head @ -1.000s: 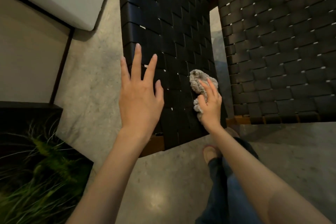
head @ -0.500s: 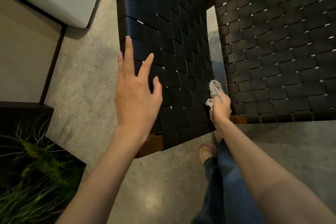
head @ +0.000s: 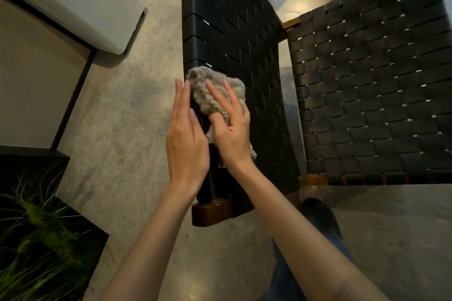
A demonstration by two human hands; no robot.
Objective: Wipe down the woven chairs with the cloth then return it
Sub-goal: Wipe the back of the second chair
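A fluffy grey-beige cloth (head: pixel 210 88) lies bunched on the left part of a black woven chair back (head: pixel 232 32). My right hand (head: pixel 230 127) presses on the cloth with its fingers spread over it and the thumb tucked under the fabric. My left hand (head: pixel 186 139) is held flat, fingers straight, right beside the cloth at the chair back's left edge; it holds nothing. The chair's black woven seat (head: pixel 371 95) spreads out to the right, with brown wooden frame ends (head: pixel 210 212) below my wrists.
A white cushioned furniture edge (head: pixel 80 5) sits at the upper left above a dark-framed panel (head: pixel 71 102). A green grassy plant (head: pixel 41 247) fills the lower left corner. Grey stone floor (head: pixel 137 129) lies between. My jeans leg and foot (head: pixel 315 205) stand by the seat's front.
My right hand has swept the cloth from the chair back's lower right edge across to its left edge. My left hand has closed in beside the cloth.
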